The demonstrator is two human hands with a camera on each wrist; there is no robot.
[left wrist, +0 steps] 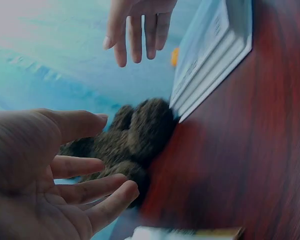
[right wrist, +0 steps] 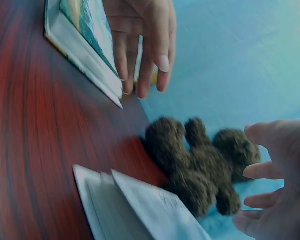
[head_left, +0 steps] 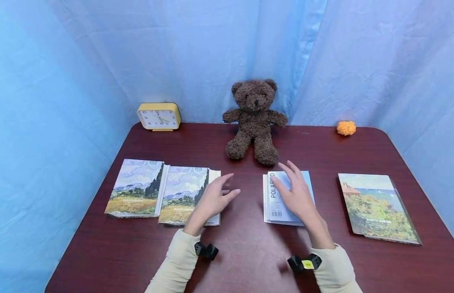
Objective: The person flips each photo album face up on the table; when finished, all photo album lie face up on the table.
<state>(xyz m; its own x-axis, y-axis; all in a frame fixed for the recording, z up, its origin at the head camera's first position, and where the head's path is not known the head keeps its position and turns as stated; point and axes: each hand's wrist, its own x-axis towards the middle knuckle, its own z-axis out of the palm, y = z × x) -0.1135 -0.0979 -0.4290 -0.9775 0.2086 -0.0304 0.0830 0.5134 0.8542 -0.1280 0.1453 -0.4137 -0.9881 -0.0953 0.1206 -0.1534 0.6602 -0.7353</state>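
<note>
My left hand (head_left: 213,197) hovers with loosely spread fingers over the right edge of a photo album (head_left: 183,189), whose cover shows a painted field and dark trees. A pale cover peeks out beneath that album's right side. Over a light blue book marked POLAROID (head_left: 276,205) is my right hand (head_left: 295,197), fingers apart and holding nothing. In the left wrist view the blue book (left wrist: 202,47) shows stacked layers. The right wrist view has its cover (right wrist: 157,205) lifted slightly at one edge. Both palms face inward.
Left of the field album lies a matching album (head_left: 137,185). At the right is an album with a seaside garden cover (head_left: 378,209). A brown teddy bear (head_left: 254,118), a yellow clock (head_left: 159,116) and an orange ball-like thing (head_left: 346,128) stand along the back of the dark red table (head_left: 241,260).
</note>
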